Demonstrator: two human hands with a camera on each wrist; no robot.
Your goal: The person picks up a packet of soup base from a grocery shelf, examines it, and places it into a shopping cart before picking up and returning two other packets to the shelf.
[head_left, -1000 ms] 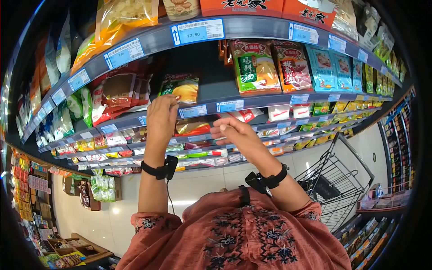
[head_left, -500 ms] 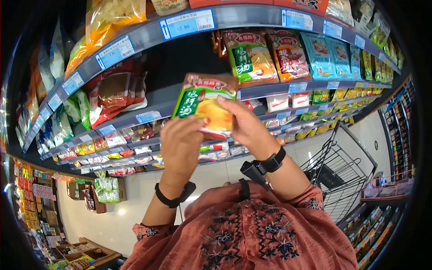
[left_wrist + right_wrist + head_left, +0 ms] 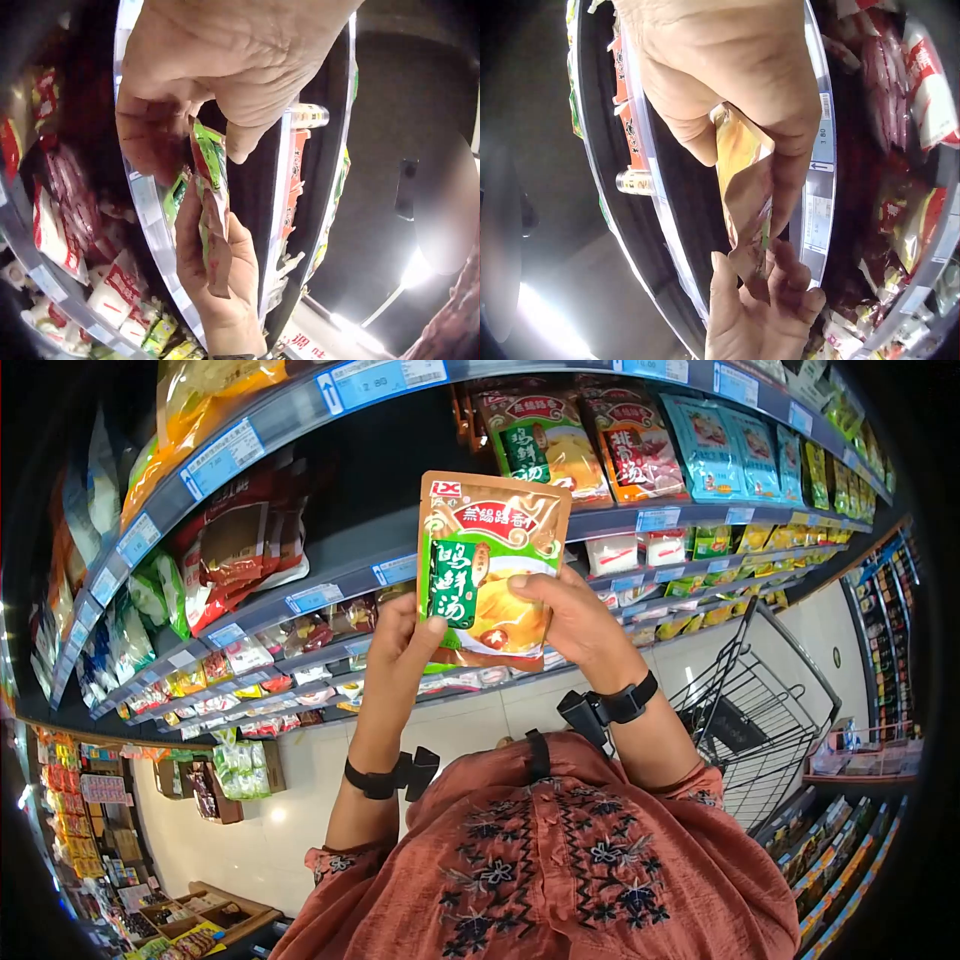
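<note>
A brown and green soup seasoning packet (image 3: 497, 575), printed with a yellow bowl of soup, is held upright with its front toward the head camera. At its lower left edge my left hand (image 3: 395, 650) pinches it, thumb on the front and fingers behind. My right hand (image 3: 585, 620) grips the right edge, its thumb lying over the picture. Both wrist views show the packet edge-on: the left hand (image 3: 232, 67) and the right hand (image 3: 727, 75) each have it between thumb and fingers. Fingers behind the packet are hidden in the head view.
Matching chicken soup packets (image 3: 550, 445) stand on the shelf beyond, beside red-brown packets (image 3: 632, 450) and blue packets (image 3: 705, 445). Price-tagged shelf edges (image 3: 345, 588) curve across in front. A black wire shopping cart (image 3: 750, 730) stands on the floor at right.
The left hand has taken the packet off the shelf and brought it back toward the body. The right hand has joined on its right edge, and the packet now stands more upright, facing the head camera.
</note>
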